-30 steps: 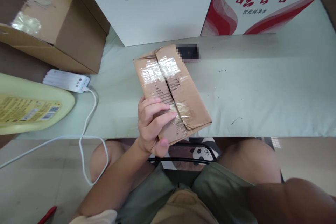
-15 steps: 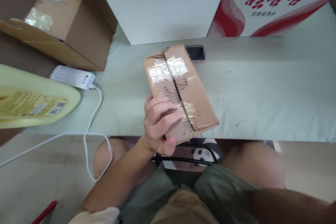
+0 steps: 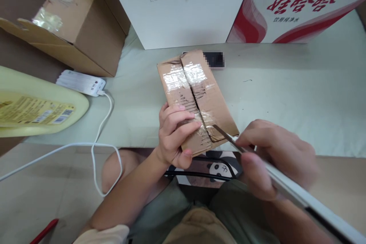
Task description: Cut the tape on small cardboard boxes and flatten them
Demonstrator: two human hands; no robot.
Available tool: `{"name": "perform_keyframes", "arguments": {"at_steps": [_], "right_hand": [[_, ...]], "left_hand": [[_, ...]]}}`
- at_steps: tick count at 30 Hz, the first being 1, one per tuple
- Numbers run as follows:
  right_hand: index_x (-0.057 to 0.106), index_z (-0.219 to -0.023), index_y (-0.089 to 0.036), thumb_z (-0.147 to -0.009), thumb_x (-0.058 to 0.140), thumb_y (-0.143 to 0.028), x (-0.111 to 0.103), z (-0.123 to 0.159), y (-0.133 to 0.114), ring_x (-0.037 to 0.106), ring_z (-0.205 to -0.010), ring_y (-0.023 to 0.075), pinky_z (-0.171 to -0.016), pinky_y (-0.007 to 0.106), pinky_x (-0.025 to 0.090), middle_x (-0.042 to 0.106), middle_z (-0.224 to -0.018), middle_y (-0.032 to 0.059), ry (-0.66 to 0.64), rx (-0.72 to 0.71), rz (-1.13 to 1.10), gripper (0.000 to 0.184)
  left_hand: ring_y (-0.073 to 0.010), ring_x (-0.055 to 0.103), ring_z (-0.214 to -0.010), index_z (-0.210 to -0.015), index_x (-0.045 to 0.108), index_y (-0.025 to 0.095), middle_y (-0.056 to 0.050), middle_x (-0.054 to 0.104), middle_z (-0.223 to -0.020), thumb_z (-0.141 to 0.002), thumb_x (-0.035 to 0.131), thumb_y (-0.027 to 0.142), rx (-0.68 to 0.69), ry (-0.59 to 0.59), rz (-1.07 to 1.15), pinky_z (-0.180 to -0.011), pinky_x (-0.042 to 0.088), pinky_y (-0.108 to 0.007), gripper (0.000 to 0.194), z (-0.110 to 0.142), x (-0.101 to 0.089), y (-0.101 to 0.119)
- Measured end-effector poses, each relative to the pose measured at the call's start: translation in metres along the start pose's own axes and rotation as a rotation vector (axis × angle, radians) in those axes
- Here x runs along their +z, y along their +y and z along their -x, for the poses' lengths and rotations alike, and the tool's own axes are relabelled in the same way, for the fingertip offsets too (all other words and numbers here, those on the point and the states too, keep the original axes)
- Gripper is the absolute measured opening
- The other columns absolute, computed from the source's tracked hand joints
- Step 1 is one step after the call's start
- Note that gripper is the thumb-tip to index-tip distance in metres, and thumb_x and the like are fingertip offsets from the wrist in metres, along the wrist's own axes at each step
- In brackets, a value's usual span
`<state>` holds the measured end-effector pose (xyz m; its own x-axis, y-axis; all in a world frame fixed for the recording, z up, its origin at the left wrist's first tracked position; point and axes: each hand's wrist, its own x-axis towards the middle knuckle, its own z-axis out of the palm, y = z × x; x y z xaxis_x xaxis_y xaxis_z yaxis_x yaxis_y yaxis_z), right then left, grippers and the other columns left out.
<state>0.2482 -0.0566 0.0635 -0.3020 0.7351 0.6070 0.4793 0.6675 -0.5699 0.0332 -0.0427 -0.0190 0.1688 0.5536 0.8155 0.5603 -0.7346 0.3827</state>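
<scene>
My left hand [image 3: 175, 135] grips a flat cardboard box [image 3: 221, 110] by its lower left side, fingers over its top face and thumb at the near edge. Clear tape and dark scribbled strokes cover the top, where a seam between two flaps runs lengthwise. In my right hand [image 3: 274, 152], slightly blurred, is a utility knife [image 3: 305, 198] with a long pale handle. Its narrow blade points left, the tip over the taped near end of the box, close to the seam. Whether the tip touches the cardboard I cannot tell.
A dark phone-like object [image 3: 215, 60], partly pixelated, lies behind the box. White [image 3: 183, 11] and red-white cartons [image 3: 286, 15] stand at the back. Left are an open cardboard carton [image 3: 98, 38], a white power bank [image 3: 81, 82] with its cable, and a yellow bottle [image 3: 42, 103].
My right hand has come in from the lower right with the utility knife, its blade now over the box's near end. My left hand keeps its grip; the view has shifted slightly.
</scene>
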Motion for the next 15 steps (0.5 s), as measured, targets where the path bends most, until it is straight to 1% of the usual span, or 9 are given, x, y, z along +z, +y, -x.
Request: {"name": "perform_keyframes", "arguments": {"at_steps": [1,2,4,7,9,11,15], "right_hand": [[0.057,-0.088,-0.022,-0.095,0.057,-0.019,0.006,-0.006,0.0,0.045,-0.052,0.0114,-0.052,0.028,0.04,0.052,-0.063,-0.0028,-0.003,-0.029,0.022,0.008],[0.057,-0.087,-0.022,-0.091,0.059,-0.014,0.009,-0.009,-0.002,0.043,-0.052,0.0109,-0.052,0.027,0.039,0.052,-0.063,-0.0034,-0.011,-0.056,0.053,0.009],[0.055,-0.085,-0.022,-0.087,0.06,-0.007,0.009,-0.011,-0.007,0.041,-0.052,0.011,-0.052,0.027,0.037,0.05,-0.062,-0.0042,-0.085,-0.079,0.131,0.016],[0.052,-0.081,-0.023,-0.085,0.06,-0.001,0.003,-0.01,-0.012,0.036,-0.053,0.0118,-0.053,0.029,0.034,0.046,-0.058,-0.0055,-0.215,-0.124,0.212,0.024],[0.051,-0.079,-0.023,-0.085,0.062,-0.001,0.002,-0.009,-0.012,0.036,-0.053,0.012,-0.053,0.031,0.032,0.046,-0.058,-0.0056,-0.266,-0.133,0.248,0.026],[0.05,-0.077,-0.024,-0.086,0.063,-0.002,0.005,-0.01,-0.01,0.036,-0.052,0.0117,-0.052,0.03,0.033,0.046,-0.057,-0.0056,-0.237,-0.15,0.25,0.027],[0.046,-0.076,-0.024,-0.083,0.06,-0.002,0.013,-0.009,-0.006,0.035,-0.05,0.0107,-0.049,0.028,0.034,0.043,-0.056,-0.0067,-0.117,-0.151,0.193,0.027]], "left_hand": [[-0.0304,0.063,-0.108,-0.116,0.07,0.026,-0.009,0.071,-0.103,-0.101,0.032,0.049,0.001,0.006,0.0,-0.109,0.044,-0.055,0.047,0.0,0.001,0.0],[-0.0302,0.063,-0.108,-0.116,0.07,0.026,-0.009,0.071,-0.103,-0.101,0.032,0.049,0.002,0.011,0.002,-0.109,0.044,-0.054,0.046,0.0,0.001,0.0],[-0.0301,0.062,-0.11,-0.116,0.069,0.025,-0.01,0.07,-0.104,-0.101,0.032,0.049,0.002,0.016,0.011,-0.109,0.044,-0.054,0.047,0.001,0.002,0.0],[-0.0301,0.061,-0.112,-0.116,0.069,0.024,-0.01,0.069,-0.104,-0.102,0.032,0.049,-0.002,0.019,0.017,-0.11,0.044,-0.053,0.047,0.003,0.003,0.0],[-0.0299,0.062,-0.112,-0.114,0.07,0.024,-0.01,0.07,-0.104,-0.101,0.032,0.049,-0.005,0.015,0.013,-0.111,0.043,-0.054,0.047,0.003,0.002,0.0],[-0.0299,0.062,-0.111,-0.113,0.07,0.024,-0.01,0.07,-0.103,-0.101,0.033,0.049,-0.003,0.006,0.003,-0.111,0.043,-0.054,0.046,0.003,0.001,0.0],[-0.0303,0.063,-0.11,-0.113,0.07,0.025,-0.01,0.071,-0.102,-0.1,0.033,0.05,-0.006,-0.013,-0.016,-0.109,0.046,-0.055,0.046,0.002,-0.001,0.0]]}}
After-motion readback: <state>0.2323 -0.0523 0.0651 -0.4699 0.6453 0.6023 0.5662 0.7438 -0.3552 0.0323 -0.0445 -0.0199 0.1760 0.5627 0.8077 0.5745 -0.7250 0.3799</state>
